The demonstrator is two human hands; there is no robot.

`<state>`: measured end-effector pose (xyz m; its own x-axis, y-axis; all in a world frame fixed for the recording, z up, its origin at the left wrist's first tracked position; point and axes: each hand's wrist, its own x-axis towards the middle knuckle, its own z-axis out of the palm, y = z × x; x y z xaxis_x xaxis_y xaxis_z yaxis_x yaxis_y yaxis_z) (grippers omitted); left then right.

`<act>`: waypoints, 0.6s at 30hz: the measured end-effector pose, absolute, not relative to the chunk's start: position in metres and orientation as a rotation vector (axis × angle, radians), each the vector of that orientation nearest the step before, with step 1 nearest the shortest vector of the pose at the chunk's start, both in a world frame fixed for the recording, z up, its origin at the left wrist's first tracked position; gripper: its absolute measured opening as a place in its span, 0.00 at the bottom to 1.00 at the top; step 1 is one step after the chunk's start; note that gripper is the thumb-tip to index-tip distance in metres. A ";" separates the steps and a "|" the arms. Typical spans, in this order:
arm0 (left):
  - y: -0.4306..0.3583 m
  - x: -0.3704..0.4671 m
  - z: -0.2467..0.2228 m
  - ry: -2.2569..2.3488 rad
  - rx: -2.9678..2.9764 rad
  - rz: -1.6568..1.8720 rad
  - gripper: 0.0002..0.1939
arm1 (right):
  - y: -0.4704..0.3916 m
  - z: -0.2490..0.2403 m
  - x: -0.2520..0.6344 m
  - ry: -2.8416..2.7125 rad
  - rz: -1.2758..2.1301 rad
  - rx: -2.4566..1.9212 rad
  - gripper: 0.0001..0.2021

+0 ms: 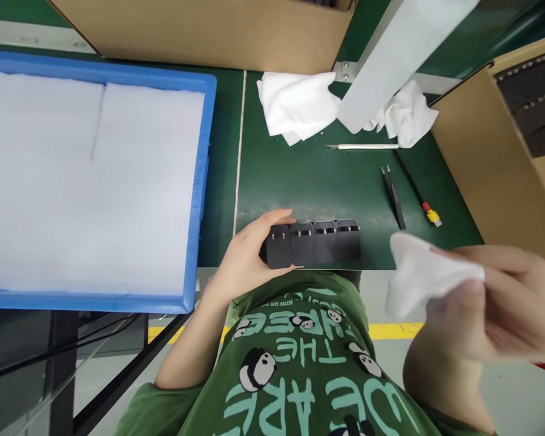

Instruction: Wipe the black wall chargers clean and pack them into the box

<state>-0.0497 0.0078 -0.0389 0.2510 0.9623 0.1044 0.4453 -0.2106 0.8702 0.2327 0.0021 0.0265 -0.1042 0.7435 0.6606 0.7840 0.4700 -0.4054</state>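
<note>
My left hand (pixel 249 254) wraps round the left end of a row of black blocks (pixel 326 244), thumb and fingers on opposite sides. The row lies at the front edge of the green table, with small metal contacts showing along its top. At the right, my right hand (pixel 495 303) pinches a white cloth (pixel 420 272) between thumb and fingers, off the table's front right; hand and cloth are blurred. The cloth is apart from the black blocks.
A blue tray (pixel 200 181) with white sheets fills the left. Behind lie folded white cloths (pixel 297 106), a craft knife (pixel 367 146), black tweezers (pixel 393 198), a cable (pixel 418 194) and a crumpled cloth (pixel 409 115). Cardboard boxes (pixel 222 33) stand behind and right, beside a white post (pixel 395 60).
</note>
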 end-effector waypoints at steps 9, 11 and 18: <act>0.009 -0.050 -0.038 1.423 1.814 0.798 0.39 | 0.039 -0.014 0.255 -1.858 0.163 -1.523 0.15; 0.009 -0.049 -0.037 1.423 1.812 0.807 0.39 | 0.059 -0.024 0.266 -1.891 0.062 -1.653 0.16; 0.009 -0.046 -0.034 1.304 1.779 0.891 0.42 | 0.076 -0.011 0.268 -1.863 0.322 -1.482 0.14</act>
